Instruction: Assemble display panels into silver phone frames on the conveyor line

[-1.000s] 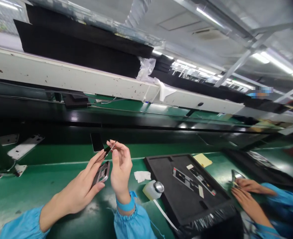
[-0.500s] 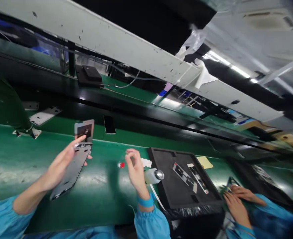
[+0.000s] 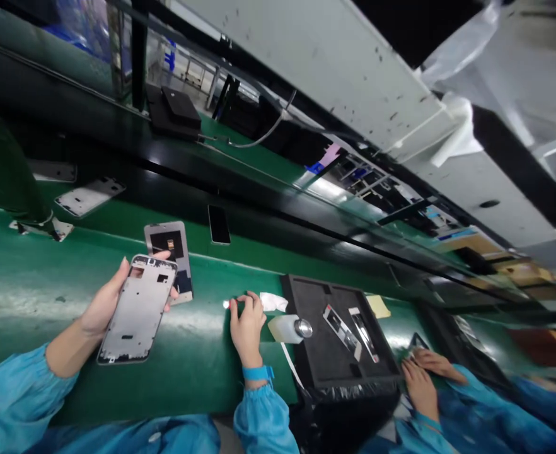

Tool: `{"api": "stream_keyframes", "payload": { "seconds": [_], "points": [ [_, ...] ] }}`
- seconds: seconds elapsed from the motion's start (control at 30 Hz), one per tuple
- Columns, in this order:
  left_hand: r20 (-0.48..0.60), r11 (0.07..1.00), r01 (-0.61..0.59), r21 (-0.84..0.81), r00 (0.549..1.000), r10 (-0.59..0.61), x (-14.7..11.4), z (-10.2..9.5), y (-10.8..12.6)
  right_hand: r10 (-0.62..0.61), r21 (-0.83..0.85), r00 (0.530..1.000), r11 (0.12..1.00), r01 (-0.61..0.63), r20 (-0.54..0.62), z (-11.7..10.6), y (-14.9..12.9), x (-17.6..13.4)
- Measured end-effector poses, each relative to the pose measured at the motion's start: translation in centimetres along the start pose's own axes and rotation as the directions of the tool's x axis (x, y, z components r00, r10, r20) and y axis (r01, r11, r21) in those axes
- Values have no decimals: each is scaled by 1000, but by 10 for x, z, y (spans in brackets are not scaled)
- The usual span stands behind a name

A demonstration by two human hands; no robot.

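A grey phone frame point(image 3: 139, 309) with cut-outs is in my left hand point(image 3: 103, 306), its flat face up. My thumb lies along its left edge and the fingers come round behind the upper right. Just beyond, partly covered by the frame and fingers, is a silver-edged phone panel point(image 3: 183, 268) with a dark inside; whether my fingers touch it I cannot tell. My right hand point(image 3: 248, 328) is low over the bench, fingers bent and closed at a small red-and-white thing point(image 3: 227, 304), which the fingertips partly hide. A white crumpled tissue point(image 3: 273, 302) and a bottle with a metal cap point(image 3: 285, 329) are beside that hand.
Right of the bottle, a black foam tray point(image 3: 306, 366) carries phone parts, with a yellow note point(image 3: 378, 306) behind it. A dark phone point(image 3: 219, 224) and a pale phone frame point(image 3: 91, 197) lie further back. Another person's hands point(image 3: 422, 378) work at the right.
My left hand has turned the phone frame face up, apart from the panel behind. My right hand has come down and left to the small red-and-white thing. The view has shifted.
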State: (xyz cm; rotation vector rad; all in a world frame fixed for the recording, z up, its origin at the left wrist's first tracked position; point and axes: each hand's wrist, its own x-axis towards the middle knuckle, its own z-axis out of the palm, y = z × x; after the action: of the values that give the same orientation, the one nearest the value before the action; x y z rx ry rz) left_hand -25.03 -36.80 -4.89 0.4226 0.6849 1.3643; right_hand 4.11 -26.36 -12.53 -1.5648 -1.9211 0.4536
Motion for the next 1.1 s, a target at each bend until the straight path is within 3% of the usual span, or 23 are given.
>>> {"api": "stream_keyframes", "payload": {
  "seconds": [0.07, 0.13, 0.23, 0.3, 0.33, 0.43, 0.6, 0.77, 0.87, 1.0, 1.1],
  "points": [
    [65, 999, 22, -32, 998, -20, -5, 6, -2, -52, 78, 999, 996, 51, 9, -1, -20, 5],
    [101, 999, 21, -39, 995, -17, -8, 10, -5, -109, 334, 988, 940, 66, 110, 3, -48, 8],
    [114, 1000, 0, -23, 993, 2, -9, 13, -11, -198, 728, 892, 660, -186, 407, 20, -90, 7],
    [108, 1000, -8, -20, 994, 10, -11, 14, -12, -240, 765, 811, 546, -341, 533, 33, -111, 4],
    [100, 999, -22, -29, 995, 25, -12, 15, -10, -248, 765, 794, 526, -371, 556, 39, -117, 2],
    [47, 993, -81, -82, 995, 85, -18, 22, -2, -248, 782, 783, 456, -424, 570, 44, -121, 0],
    [17, 960, -200, -197, 978, 207, -30, 38, 13, -77, 843, 854, 226, -488, 515, 31, -110, 11],
    [123, 922, -244, -300, 949, 291, -34, 38, 13, -78, 897, 910, 222, -382, 407, 35, -106, 16],
    [166, 894, -314, -320, 910, 379, -34, 32, 12, -95, 892, 920, 298, -339, 381, 36, -100, 11],
    [103, 887, -397, -237, 897, 429, -31, 23, 15, -311, 846, 868, 494, -199, 386, 12, -94, 5],
    [-44, 886, -448, -120, 894, 446, -22, 12, 19, -500, 761, 787, 646, 59, 363, -14, -98, 4]
  ]
}}
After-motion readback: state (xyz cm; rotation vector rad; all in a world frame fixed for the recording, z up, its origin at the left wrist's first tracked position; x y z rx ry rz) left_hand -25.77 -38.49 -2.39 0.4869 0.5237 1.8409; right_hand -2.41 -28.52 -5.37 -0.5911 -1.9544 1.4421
